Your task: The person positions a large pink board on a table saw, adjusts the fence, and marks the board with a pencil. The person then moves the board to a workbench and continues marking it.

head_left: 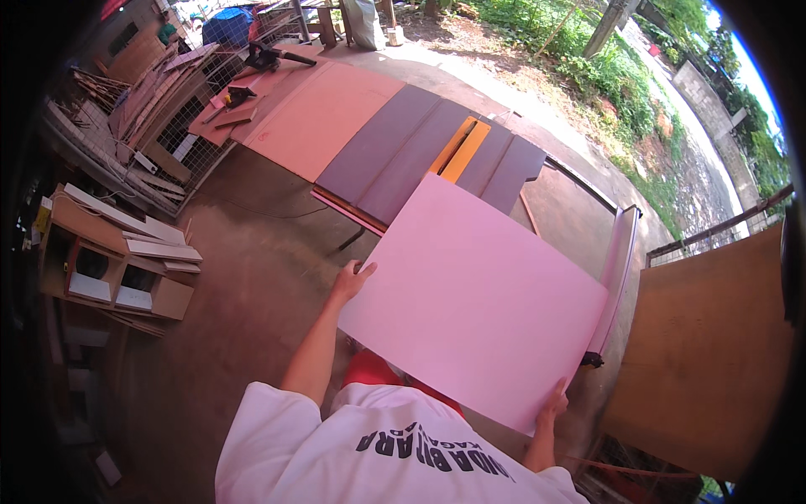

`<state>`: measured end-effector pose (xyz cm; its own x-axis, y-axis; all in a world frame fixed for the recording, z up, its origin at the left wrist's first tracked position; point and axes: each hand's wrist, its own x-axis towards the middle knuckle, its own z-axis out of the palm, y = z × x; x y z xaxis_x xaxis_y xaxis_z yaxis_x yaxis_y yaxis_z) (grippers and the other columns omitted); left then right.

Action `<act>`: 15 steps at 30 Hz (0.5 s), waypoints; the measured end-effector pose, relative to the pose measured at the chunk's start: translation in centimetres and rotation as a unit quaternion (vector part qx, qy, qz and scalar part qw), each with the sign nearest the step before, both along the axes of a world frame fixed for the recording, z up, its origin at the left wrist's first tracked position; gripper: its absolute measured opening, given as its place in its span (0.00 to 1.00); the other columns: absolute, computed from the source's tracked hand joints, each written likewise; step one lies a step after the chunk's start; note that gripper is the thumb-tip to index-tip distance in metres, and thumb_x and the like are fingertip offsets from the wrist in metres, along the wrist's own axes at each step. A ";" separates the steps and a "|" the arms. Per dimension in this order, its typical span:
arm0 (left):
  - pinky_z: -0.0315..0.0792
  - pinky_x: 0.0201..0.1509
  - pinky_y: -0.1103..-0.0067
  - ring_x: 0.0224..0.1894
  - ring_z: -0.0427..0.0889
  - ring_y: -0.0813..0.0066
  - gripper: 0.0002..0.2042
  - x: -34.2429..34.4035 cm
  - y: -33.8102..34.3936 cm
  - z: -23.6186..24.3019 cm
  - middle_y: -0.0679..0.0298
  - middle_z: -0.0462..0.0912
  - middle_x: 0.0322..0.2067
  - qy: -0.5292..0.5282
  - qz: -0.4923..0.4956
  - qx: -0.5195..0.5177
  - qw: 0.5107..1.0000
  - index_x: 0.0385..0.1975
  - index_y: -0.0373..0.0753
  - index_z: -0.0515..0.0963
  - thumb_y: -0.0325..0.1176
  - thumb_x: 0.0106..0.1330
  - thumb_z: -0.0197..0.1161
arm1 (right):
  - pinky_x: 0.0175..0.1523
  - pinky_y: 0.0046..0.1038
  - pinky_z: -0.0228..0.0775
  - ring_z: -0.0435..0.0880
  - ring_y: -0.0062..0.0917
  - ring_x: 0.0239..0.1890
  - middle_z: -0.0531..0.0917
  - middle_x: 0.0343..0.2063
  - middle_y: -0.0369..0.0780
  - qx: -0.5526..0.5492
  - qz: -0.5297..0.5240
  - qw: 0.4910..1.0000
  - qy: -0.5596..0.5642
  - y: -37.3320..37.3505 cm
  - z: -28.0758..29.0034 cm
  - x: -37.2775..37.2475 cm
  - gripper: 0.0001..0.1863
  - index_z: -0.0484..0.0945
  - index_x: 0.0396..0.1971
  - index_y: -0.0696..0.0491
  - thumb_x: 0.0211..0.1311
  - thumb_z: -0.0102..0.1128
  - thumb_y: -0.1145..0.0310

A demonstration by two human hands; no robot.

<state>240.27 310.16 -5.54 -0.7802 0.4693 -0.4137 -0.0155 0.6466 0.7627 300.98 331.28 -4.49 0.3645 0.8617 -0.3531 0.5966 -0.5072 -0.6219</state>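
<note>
A large flat rectangular panel (478, 298), pale pinkish white, is held in front of my body with both hands. My left hand (351, 281) grips its left edge, thumb on top and fingers curled underneath. At the lower right corner, my right hand (552, 405) is closed round the edge, its fingers partly hidden by the panel. The panel's far corner overlaps the near side of a table saw (378, 151) with a dark grey top. A yellow strip (464, 149) with a dark slot runs along that top. Whether the panel touches the saw I cannot tell.
An orange-brown board surface (336, 109) extends beyond the saw, bearing a black blower (267, 57) and a small power tool (239, 97). A wooden shelf unit (117, 260) with offcuts stands left. Right are a long rail (620, 277) and a big brown plywood sheet (714, 344).
</note>
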 end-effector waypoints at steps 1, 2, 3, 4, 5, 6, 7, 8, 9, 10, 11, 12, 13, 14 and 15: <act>0.75 0.56 0.68 0.53 0.85 0.55 0.37 0.0 1.1 -0.1 0.47 0.86 0.49 -0.020 -0.037 -0.012 0.999 0.52 0.30 0.80 0.63 0.61 0.67 | 0.52 0.36 0.77 0.87 0.36 0.45 0.88 0.41 0.48 0.004 -0.004 1.000 -0.009 -0.5 1.4 -0.5 0.44 0.84 0.48 0.66 0.67 0.51 0.32; 0.76 0.54 0.68 0.51 0.85 0.57 0.38 -0.3 1.0 -1.3 0.48 0.87 0.47 -0.018 -0.039 -0.011 0.999 0.51 0.30 0.81 0.65 0.60 0.66 | 0.51 0.36 0.77 0.87 0.35 0.43 0.88 0.40 0.47 0.010 -0.014 0.999 -0.045 -1.0 2.2 -0.9 0.44 0.84 0.47 0.66 0.67 0.51 0.32; 0.76 0.53 0.69 0.50 0.86 0.58 0.38 -0.5 0.6 -2.4 0.49 0.87 0.45 -0.016 -0.041 -0.011 0.999 0.50 0.30 0.82 0.66 0.60 0.65 | 0.50 0.36 0.77 0.87 0.34 0.42 0.89 0.39 0.47 0.014 -0.024 0.996 -0.080 -1.5 2.8 -1.4 0.44 0.85 0.47 0.66 0.66 0.51 0.31; 0.77 0.51 0.69 0.48 0.87 0.60 0.39 -0.5 0.5 -3.6 0.50 0.88 0.44 -0.015 -0.047 -0.009 0.999 0.49 0.30 0.82 0.68 0.60 0.64 | 0.49 0.36 0.77 0.87 0.33 0.41 0.89 0.38 0.46 0.019 -0.038 0.992 -0.117 -2.3 3.4 -1.4 0.44 0.85 0.46 0.66 0.66 0.52 0.31; 0.77 0.50 0.70 0.46 0.87 0.62 0.39 -0.2 0.6 -3.8 0.50 0.88 0.43 -0.031 -0.030 0.009 0.999 0.49 0.30 0.83 0.67 0.60 0.65 | 0.47 0.35 0.77 0.87 0.33 0.39 0.89 0.37 0.46 0.047 -0.041 0.995 -0.082 -2.9 4.4 -1.5 0.44 0.85 0.45 0.65 0.66 0.52 0.31; 0.77 0.49 0.71 0.45 0.87 0.64 0.38 0.6 -0.2 -4.0 0.51 0.89 0.42 -0.048 -0.011 0.025 0.998 0.48 0.30 0.83 0.67 0.60 0.65 | 0.46 0.35 0.76 0.87 0.32 0.38 0.89 0.35 0.45 0.077 -0.043 0.995 -0.046 -3.6 6.0 -1.4 0.44 0.86 0.44 0.65 0.66 0.51 0.31; 0.77 0.48 0.72 0.44 0.87 0.66 0.37 1.5 -1.3 -4.5 0.52 0.89 0.40 -0.068 0.014 0.042 0.997 0.47 0.30 0.83 0.66 0.60 0.66 | 0.45 0.34 0.76 0.86 0.31 0.37 0.89 0.34 0.44 0.108 -0.037 0.993 -0.013 -4.0 8.2 -1.5 0.44 0.86 0.44 0.65 0.66 0.51 0.30; 0.77 0.48 0.72 0.43 0.87 0.67 0.37 2.2 -3.0 -5.7 0.54 0.89 0.41 -0.099 0.032 0.060 0.993 0.49 0.31 0.83 0.66 0.61 0.65 | 0.43 0.33 0.75 0.85 0.29 0.35 0.89 0.32 0.43 0.120 -0.025 0.991 -0.051 -4.5 11.0 -2.4 0.42 0.86 0.43 0.64 0.67 0.53 0.32; 0.77 0.48 0.72 0.43 0.87 0.68 0.37 2.8 -4.3 -6.9 0.56 0.89 0.41 -0.132 0.049 0.078 0.987 0.50 0.31 0.83 0.66 0.62 0.65 | 0.41 0.32 0.74 0.84 0.26 0.33 0.89 0.30 0.41 0.131 -0.015 0.987 -0.089 -4.8 14.3 -3.8 0.40 0.87 0.42 0.63 0.67 0.55 0.33; 0.77 0.48 0.72 0.43 0.87 0.67 0.37 4.0 -5.1 -7.5 0.58 0.89 0.41 -0.168 0.047 0.114 0.978 0.51 0.32 0.82 0.66 0.63 0.64 | 0.40 0.31 0.73 0.83 0.24 0.31 0.88 0.29 0.40 0.181 -0.013 0.980 -0.079 -5.2 17.5 -5.1 0.38 0.87 0.42 0.62 0.67 0.56 0.35; 0.77 0.48 0.72 0.42 0.87 0.67 0.36 5.3 -5.4 -7.6 0.60 0.88 0.41 -0.204 0.043 0.149 0.967 0.52 0.32 0.82 0.65 0.64 0.63 | 0.38 0.30 0.73 0.81 0.22 0.30 0.87 0.27 0.38 0.231 -0.012 0.970 -0.069 -5.9 20.8 -6.3 0.36 0.87 0.41 0.61 0.68 0.58 0.36; 0.77 0.47 0.72 0.42 0.86 0.66 0.36 6.0 -5.9 -7.7 0.61 0.88 0.42 -0.238 0.046 0.187 0.952 0.53 0.33 0.81 0.65 0.66 0.63 | 0.38 0.30 0.72 0.80 0.21 0.29 0.87 0.26 0.37 0.275 0.003 0.956 -0.102 -6.3 24.3 -7.8 0.35 0.86 0.42 0.61 0.68 0.59 0.37; 0.76 0.51 0.70 0.46 0.85 0.66 0.37 6.1 -6.5 -8.7 0.61 0.87 0.45 -0.289 0.024 0.183 0.939 0.56 0.34 0.79 0.67 0.67 0.58 | 0.38 0.30 0.72 0.78 0.20 0.28 0.86 0.25 0.37 0.317 0.020 0.939 -0.133 -6.7 27.9 -9.1 0.35 0.86 0.42 0.61 0.67 0.60 0.38; 0.75 0.55 0.68 0.49 0.84 0.65 0.39 6.8 -6.7 -9.8 0.61 0.85 0.49 -0.343 0.005 0.181 0.922 0.59 0.34 0.77 0.69 0.69 0.54 | 0.38 0.30 0.72 0.77 0.20 0.27 0.85 0.24 0.37 0.337 0.044 0.924 -0.176 -6.1 31.7 -8.8 0.35 0.86 0.42 0.61 0.67 0.60 0.37; 0.72 0.59 0.66 0.54 0.81 0.65 0.41 7.3 -6.9 -9.1 0.60 0.83 0.52 -0.406 -0.016 0.188 0.894 0.61 0.35 0.75 0.71 0.68 0.51 | 0.38 0.31 0.72 0.77 0.20 0.27 0.84 0.24 0.37 0.354 0.062 0.907 -0.219 -6.7 35.0 -9.4 0.35 0.86 0.43 0.61 0.67 0.60 0.37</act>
